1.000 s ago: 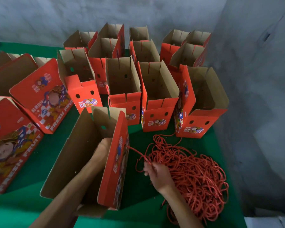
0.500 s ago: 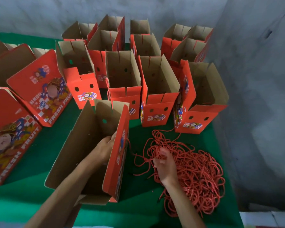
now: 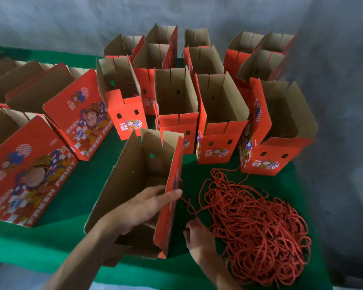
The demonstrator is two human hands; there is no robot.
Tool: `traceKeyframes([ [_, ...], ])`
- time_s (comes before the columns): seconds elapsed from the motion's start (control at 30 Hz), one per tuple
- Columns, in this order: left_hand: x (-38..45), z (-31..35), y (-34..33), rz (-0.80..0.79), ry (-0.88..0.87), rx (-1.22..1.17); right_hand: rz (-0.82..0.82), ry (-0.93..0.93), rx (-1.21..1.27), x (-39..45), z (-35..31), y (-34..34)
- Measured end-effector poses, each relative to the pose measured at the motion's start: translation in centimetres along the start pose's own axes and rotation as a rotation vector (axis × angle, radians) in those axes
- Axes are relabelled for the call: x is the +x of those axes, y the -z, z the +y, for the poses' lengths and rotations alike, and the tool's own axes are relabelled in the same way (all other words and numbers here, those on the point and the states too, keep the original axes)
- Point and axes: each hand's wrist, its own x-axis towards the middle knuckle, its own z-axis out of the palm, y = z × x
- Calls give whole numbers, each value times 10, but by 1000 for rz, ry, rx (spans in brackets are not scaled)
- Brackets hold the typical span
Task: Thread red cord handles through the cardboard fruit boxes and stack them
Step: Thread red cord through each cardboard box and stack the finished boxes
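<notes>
Left hand (image 3: 143, 208) steadies open box (image 3: 132, 185); right hand (image 3: 197, 237) pinches red cord (image 3: 258, 222).

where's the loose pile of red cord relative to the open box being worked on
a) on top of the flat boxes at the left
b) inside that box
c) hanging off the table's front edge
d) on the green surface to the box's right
d: the red cord pile lies on the green surface just right of the open box, with the right hand at its near edge.
</notes>
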Motion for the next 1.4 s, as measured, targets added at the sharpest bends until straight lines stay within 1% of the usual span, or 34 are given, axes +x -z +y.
traceKeyframes([
  [0.03, -1, -4, 1, -1, 25, 12, -7, 4, -11, -2, -1, 1],
  [0.07, -2, -7, 2, 25, 64, 2, 0, 4, 29, -6, -3, 4],
  [0.1, -3, -11, 4, 53, 104, -18, 17, 15, 129, -9, -4, 7],
  [0.2, -4, -16, 11, 49, 148, -74, 44, 70, 640, -25, -19, 31],
  [0.23, -4, -17, 12, 44, 158, -82, 53, 69, 731, -30, -25, 42],
  [0.27, -5, -17, 14, 49, 164, -87, 74, 89, 764, -34, -30, 52],
  [0.3, -4, -17, 15, 56, 167, -84, 119, 142, 736, -37, -33, 60],
  [0.37, -2, -19, 17, 84, 162, -69, 199, 264, 567, -42, -37, 74],
  [0.43, 1, -19, 19, 122, 164, -54, 254, 342, 407, -45, -38, 83],
  [0.53, 4, -19, 20, 113, 168, -43, 334, 412, 268, -47, -38, 90],
  [0.67, 7, -20, 22, 87, 152, -9, 378, 477, 142, -47, -36, 93],
  [0.83, 9, -12, 19, 73, 124, 11, 378, 436, 199, -44, -41, 100],
  [0.9, 10, -10, 13, 38, 103, 8, 375, 434, 195, -41, -43, 98],
  [0.93, 11, -10, 11, -4, 85, -13, 364, 406, 232, -40, -43, 97],
  [1.0, 14, -9, 10, -66, 54, -125, 310, 320, 328, -36, -42, 95],
  [1.03, 15, -9, 11, -63, 59, -162, 275, 285, 359, -35, -41, 94],
  [1.07, 16, -8, 11, -49, 66, -152, 254, 266, 395, -35, -41, 92],
  [1.13, 17, -7, 10, -16, 59, 45, 251, 243, 517, -36, -43, 90],
  [1.2, 16, -6, 5, -53, 30, 317, 265, 188, 678, -35, -45, 89],
  [1.23, 16, -6, 2, -44, 4, 470, 255, 166, 742, -34, -45, 89],
  [1.3, 18, -6, -2, 49, -69, 718, 222, 165, 806, -30, -43, 88],
  [1.4, 20, -1, -6, 119, -89, 767, 143, 145, 963, -24, -36, 83],
])
